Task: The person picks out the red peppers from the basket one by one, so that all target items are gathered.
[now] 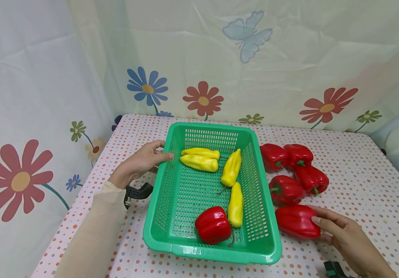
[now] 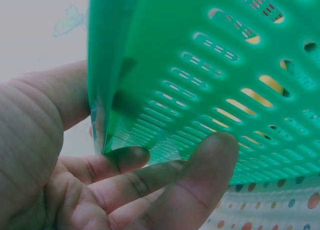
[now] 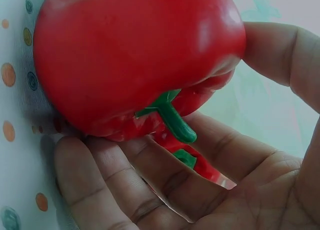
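Observation:
A green plastic basket (image 1: pixel 182 200) stands on the table with several yellow peppers (image 1: pixel 232 168) and one red bell pepper (image 1: pixel 213 225) inside. My left hand (image 1: pixel 143 158) holds the basket's left rim, the thumb over the edge; in the left wrist view the fingers (image 2: pixel 205 175) lie under the rim along the slotted outer wall. To the right of the basket, my right hand (image 1: pixel 347 235) grips a red bell pepper (image 1: pixel 298 221) by its stem end. In the right wrist view its thumb (image 3: pixel 272 55) presses one side and the fingers curl under the other, beside the green stem (image 3: pixel 175 121).
Several more red bell peppers (image 1: pixel 286 190) lie close together on the table, right of the basket and beyond my right hand. A dotted cloth (image 1: pixel 366 185) covers the table. Behind and to the left hangs a flowered curtain (image 1: pixel 185 46).

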Tool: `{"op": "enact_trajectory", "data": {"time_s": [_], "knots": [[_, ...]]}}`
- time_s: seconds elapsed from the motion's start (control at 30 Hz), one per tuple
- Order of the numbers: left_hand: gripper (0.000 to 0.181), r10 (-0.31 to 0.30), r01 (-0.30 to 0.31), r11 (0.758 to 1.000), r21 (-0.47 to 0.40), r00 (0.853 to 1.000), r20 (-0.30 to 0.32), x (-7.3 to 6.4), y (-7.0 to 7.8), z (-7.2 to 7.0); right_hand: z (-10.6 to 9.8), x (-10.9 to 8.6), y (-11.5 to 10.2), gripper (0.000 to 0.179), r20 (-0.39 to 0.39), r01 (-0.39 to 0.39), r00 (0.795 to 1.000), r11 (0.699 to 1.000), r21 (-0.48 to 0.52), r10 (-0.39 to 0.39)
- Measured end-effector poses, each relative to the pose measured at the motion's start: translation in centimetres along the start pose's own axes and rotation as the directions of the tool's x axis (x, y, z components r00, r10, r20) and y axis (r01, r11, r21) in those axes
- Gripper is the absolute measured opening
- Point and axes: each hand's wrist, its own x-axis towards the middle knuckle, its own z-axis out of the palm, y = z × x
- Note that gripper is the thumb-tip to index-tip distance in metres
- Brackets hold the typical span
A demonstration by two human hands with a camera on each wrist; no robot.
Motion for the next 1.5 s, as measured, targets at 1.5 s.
{"op": "enact_trajectory", "data": {"time_s": [1.5], "knots": [[0.041,-0.008,0.008,1.0,0.015,1.0,-0.016,0.1,0.0,0.0,0.0,-1.6,-2.6,0.084,0.046,0.051,0.998,0.967,-0.248,-0.04]]}}
